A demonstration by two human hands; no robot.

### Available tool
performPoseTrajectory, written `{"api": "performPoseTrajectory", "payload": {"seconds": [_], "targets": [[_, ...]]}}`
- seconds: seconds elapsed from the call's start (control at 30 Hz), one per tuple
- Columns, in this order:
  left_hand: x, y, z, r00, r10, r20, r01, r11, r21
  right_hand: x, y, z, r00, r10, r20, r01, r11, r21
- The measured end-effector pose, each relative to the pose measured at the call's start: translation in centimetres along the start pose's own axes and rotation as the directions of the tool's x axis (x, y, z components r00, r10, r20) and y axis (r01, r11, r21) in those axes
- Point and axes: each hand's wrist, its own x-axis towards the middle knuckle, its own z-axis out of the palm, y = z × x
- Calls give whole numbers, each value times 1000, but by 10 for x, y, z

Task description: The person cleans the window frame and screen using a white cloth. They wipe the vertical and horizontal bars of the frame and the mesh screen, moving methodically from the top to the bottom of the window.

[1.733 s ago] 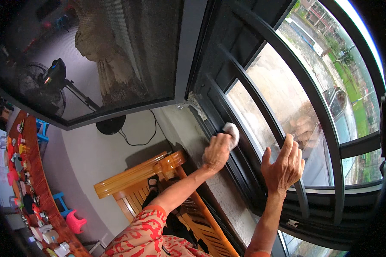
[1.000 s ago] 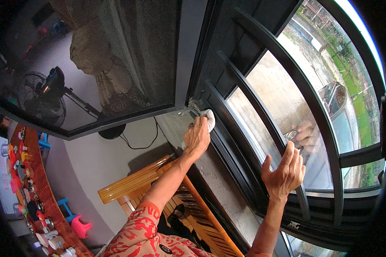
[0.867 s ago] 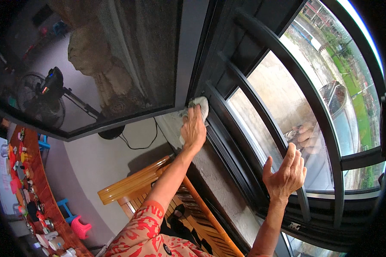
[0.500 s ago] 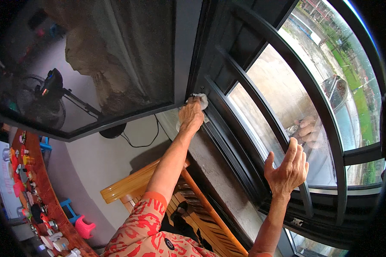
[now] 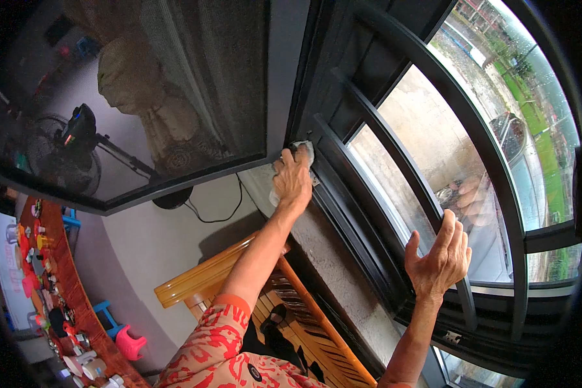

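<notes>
My left hand (image 5: 293, 178) presses a crumpled white cloth (image 5: 303, 150) into the far corner of the dark window frame (image 5: 349, 207), where the frame meets the hinge side of the open screen panel. Its fingers are bent over the cloth, which partly shows past the fingertips. My right hand (image 5: 438, 262) rests against one of the dark window bars (image 5: 404, 165), the fingers stretched upward and the thumb apart. Behind the bars, the glass (image 5: 427, 123) shows a faint reflection of a hand.
On the left the dark mesh screen panel (image 5: 194, 84) swings into the room. Beneath the sill (image 5: 330, 252) stands a wooden bench (image 5: 207, 271). A reddish table (image 5: 77, 284) with many small items, a pink stool (image 5: 130, 343) and a black cable (image 5: 223, 220) lie to the left.
My left hand has shifted slightly, with its fingers more spread over the cloth in the corner. The right hand stays on the bar. The whole view has moved a little.
</notes>
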Motion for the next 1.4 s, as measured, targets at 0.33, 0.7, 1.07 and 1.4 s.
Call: {"api": "performPoseTrajectory", "payload": {"seconds": [0.33, 0.7, 1.07, 1.4], "targets": [[42, 10, -17, 902, -89, 421, 1, 979, 206, -1, 1, -3, 1000, 22, 15, -22, 1000, 18], [40, 0, -29, 910, -58, 411, 14, 994, 109, 2, 2, -7, 996, 44, 75, -49, 997, 65], [33, 4, 1, 959, -40, 282, 11, 995, 101, -1, 2, -6, 998, 43, 48, -45, 998, 50], [25, -10, 5, 946, -173, 274, 185, 983, -17, -5, 4, 2, 998, 7, 57, -9, 999, 31]]}}
